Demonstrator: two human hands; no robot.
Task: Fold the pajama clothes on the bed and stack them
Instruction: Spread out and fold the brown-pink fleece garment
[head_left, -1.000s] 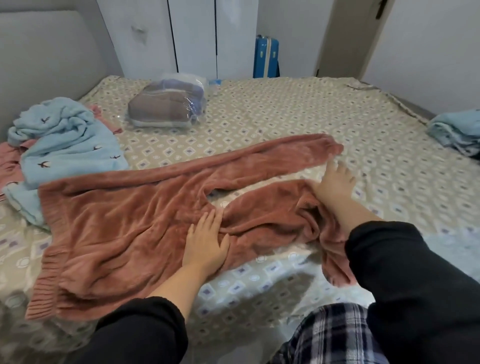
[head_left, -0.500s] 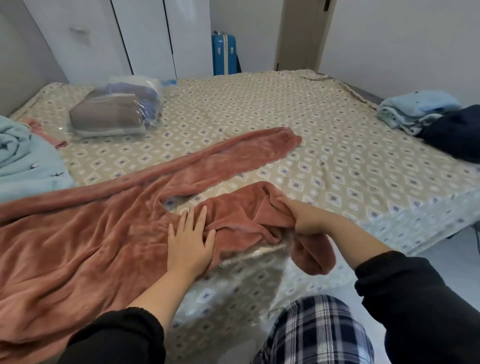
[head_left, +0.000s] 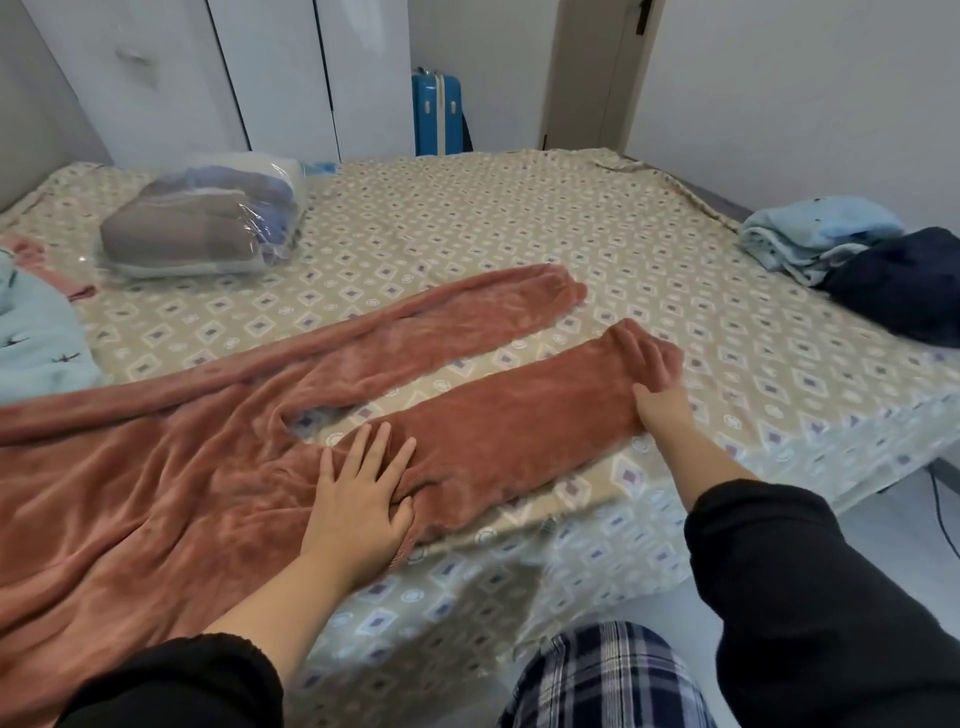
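As left hand (head_left: 358, 499) presses pink pants (head_left: 156, 493), right hand (head_left: 662, 410) grips their cuff (head_left: 647, 353)

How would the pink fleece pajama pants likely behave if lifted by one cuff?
Probably floppy: the pink fleece pajama pants lie wrinkled, flat on the bed. Likely not slippery, given the plush pile under the left hand.

No legible text, label, brand, number or sign appears on any surface in the head view. The bedsheet (head_left: 519, 218) carries only a repeating diamond-and-circle print, and the light blue garment (head_left: 36, 343) bears small dark bird-like motifs, not lettering.
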